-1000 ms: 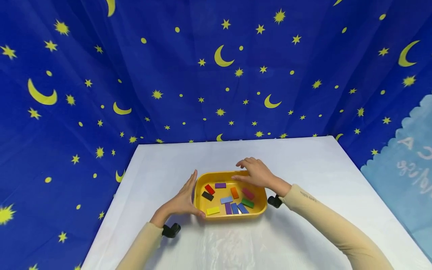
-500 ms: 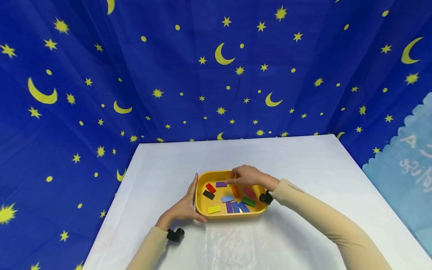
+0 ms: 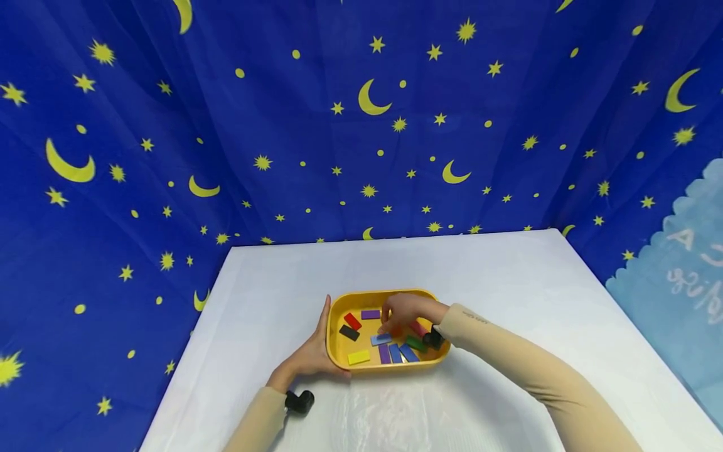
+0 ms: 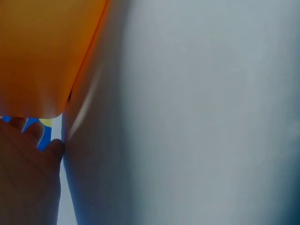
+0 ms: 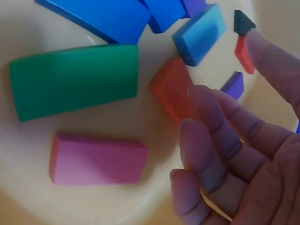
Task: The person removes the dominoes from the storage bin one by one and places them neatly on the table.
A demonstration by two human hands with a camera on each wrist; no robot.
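A yellow plastic tray point(image 3: 395, 367) holds several small coloured blocks lying flat. My left hand point(image 3: 313, 355) rests against its left end, fingers extended along the side and thumb by the near corner. Inside the tray, my right hand point(image 3: 409, 307) reaches down with nothing between its bent, spread fingers. In the right wrist view, its fingertips overlap the orange block point(image 5: 171, 86), with the thumb well apart. Around that block lie a light blue block point(image 5: 201, 35), a green block point(image 5: 77, 82), a pink block point(image 5: 98, 159) and a purple block point(image 5: 233, 86).
Elsewhere in the tray are a red block point(image 3: 353, 321), a black block point(image 3: 349, 332), a yellow block point(image 3: 358, 357) and blue blocks point(image 3: 409, 353) near the front wall. A white table point(image 3: 486, 270) bears the tray. Behind hangs a blue curtain point(image 3: 305, 125) with stars and moons.
My right hand has come down from above the tray's far rim into it, moving left and nearer, over the orange block. The left hand stays at the tray's left end.
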